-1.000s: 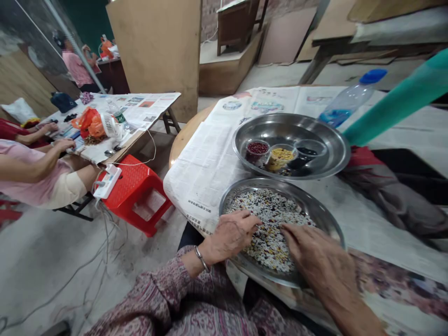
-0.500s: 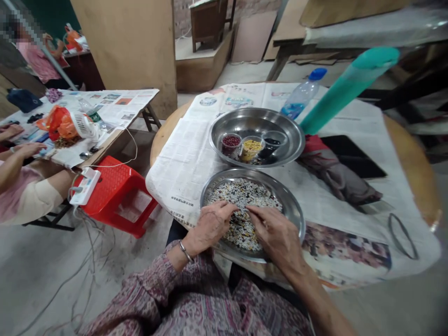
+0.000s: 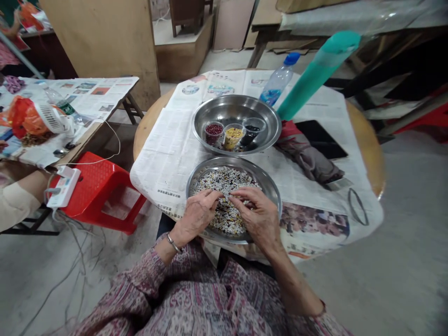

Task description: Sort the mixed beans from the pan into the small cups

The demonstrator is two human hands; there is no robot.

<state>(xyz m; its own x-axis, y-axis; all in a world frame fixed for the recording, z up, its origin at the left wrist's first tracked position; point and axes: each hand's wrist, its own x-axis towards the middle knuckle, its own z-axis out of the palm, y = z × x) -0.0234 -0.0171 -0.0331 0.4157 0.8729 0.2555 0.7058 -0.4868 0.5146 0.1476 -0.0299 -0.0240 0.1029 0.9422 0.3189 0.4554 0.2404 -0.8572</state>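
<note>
Newspaper-covered round table [image 3: 168,149], grey floor [image 3: 413,214]; left fingers [image 3: 209,198], right fingers [image 3: 248,192] (pinched or apart, unclear) over grains [image 3: 227,177]

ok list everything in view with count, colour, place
round table: 1, brown, centre, newspaper-covered
tray: 1, silver, table front
mixed grains: many, white, black, yellow, in tray
basin: 1, silver, behind tray
cups: 3, clear, in basin
bottles: 2, clear, behind basin; left table
tube: 1, green, behind basin
bundle: 1, grey and red, right of basin
flat object: 1, black, beyond bundle
stool: 1, red, left of round table
power strip: 1, white, on stool
fan: 1, white, left table
bag: 1, orange, beside fan
other people: at least 2, pink/cream clothing, left edge
hands: 2, bare, over tray
</note>
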